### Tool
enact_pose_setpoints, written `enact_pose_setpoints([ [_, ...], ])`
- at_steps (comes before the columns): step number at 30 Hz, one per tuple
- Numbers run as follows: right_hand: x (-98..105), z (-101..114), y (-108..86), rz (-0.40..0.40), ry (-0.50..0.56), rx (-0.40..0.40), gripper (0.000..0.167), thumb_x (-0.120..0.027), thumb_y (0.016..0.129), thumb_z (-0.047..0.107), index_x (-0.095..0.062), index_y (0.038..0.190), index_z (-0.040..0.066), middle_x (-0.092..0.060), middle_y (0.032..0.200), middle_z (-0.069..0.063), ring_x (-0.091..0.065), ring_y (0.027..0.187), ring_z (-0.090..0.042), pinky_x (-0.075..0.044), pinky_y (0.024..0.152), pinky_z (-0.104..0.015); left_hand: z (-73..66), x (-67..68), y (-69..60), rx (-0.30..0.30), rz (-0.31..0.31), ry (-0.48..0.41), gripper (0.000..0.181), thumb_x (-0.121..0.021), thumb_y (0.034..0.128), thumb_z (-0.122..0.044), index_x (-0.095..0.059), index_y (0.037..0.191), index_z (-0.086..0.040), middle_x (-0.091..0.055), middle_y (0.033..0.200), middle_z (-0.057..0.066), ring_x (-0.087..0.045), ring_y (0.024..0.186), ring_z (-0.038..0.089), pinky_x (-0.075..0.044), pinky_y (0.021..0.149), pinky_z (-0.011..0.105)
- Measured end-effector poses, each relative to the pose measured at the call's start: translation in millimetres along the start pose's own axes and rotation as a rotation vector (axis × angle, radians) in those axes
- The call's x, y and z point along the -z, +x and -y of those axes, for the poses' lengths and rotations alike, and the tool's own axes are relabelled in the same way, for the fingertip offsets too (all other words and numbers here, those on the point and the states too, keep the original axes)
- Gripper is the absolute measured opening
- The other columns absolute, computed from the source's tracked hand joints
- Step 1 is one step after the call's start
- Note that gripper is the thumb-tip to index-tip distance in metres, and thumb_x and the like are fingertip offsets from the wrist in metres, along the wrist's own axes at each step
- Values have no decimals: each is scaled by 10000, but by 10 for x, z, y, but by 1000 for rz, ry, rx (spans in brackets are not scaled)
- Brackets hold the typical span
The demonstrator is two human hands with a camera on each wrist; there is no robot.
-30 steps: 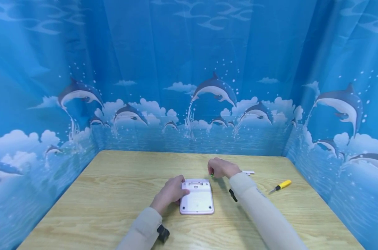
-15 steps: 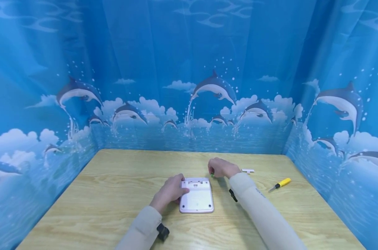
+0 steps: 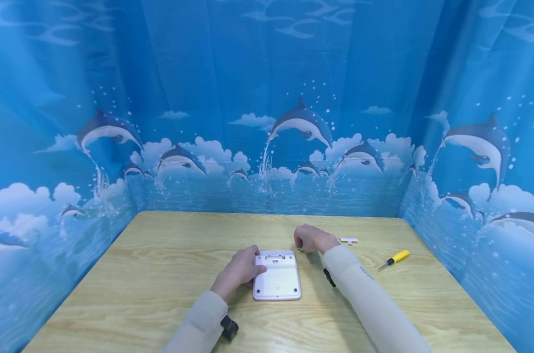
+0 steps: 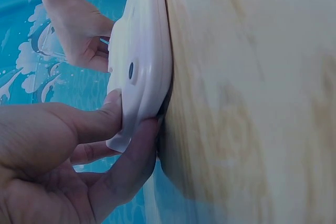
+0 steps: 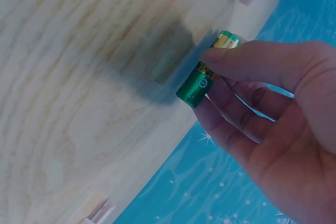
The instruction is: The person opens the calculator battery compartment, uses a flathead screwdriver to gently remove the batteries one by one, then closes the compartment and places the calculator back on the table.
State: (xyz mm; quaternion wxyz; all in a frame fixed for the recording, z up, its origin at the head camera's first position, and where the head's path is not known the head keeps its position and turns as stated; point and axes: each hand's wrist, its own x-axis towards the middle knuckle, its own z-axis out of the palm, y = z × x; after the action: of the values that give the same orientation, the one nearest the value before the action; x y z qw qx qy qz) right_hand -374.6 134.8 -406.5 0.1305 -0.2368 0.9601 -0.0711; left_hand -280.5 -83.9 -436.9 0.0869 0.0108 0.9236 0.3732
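Observation:
A white device [image 3: 277, 282] with an open slot near its far edge lies back side up on the table. My left hand [image 3: 240, 270] grips its left edge; in the left wrist view the thumb of that hand [image 4: 68, 156] is on the upper face and a finger is at the lower rim. Right of the device's far corner, my right hand [image 3: 314, 239] pinches a green and gold battery [image 5: 195, 88] between thumb and fingers. The right wrist view shows the battery close over the table, its shadow beside it.
A small white cover piece [image 3: 348, 240] lies beyond the right forearm. Farther right is a screwdriver [image 3: 394, 260] with a yellow handle. The wooden table [image 3: 174, 255] is bordered by a blue dolphin-printed curtain [image 3: 231, 98] at the back and sides.
Both hands keep nearly the same places and grips. The whole head view has shifted slightly, and the small white piece shows more fully beside the right sleeve than a second ago.

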Motion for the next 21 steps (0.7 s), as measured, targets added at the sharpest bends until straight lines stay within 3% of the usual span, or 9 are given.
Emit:
enact_pose_setpoints([
  [13, -25, 16, 1, -12, -13, 2, 282, -657, 872, -150, -737, 894, 119, -701, 907, -15, -633, 836, -175, -601, 796, -368, 9, -21, 8, 12, 3, -10, 391, -743, 944, -131, -588, 1284, -14, -649, 960, 136, -631, 649, 207, -566, 499, 281],
  [21, -63, 7, 19, -18, 2, -5, 317, -647, 849, -168, -736, 919, 127, -692, 929, -16, -623, 870, -182, -594, 834, -380, 4, -21, 10, 12, -7, 1, 383, -747, 942, -135, -594, 1271, -14, -647, 951, 129, -628, 659, 205, -565, 511, 283],
])
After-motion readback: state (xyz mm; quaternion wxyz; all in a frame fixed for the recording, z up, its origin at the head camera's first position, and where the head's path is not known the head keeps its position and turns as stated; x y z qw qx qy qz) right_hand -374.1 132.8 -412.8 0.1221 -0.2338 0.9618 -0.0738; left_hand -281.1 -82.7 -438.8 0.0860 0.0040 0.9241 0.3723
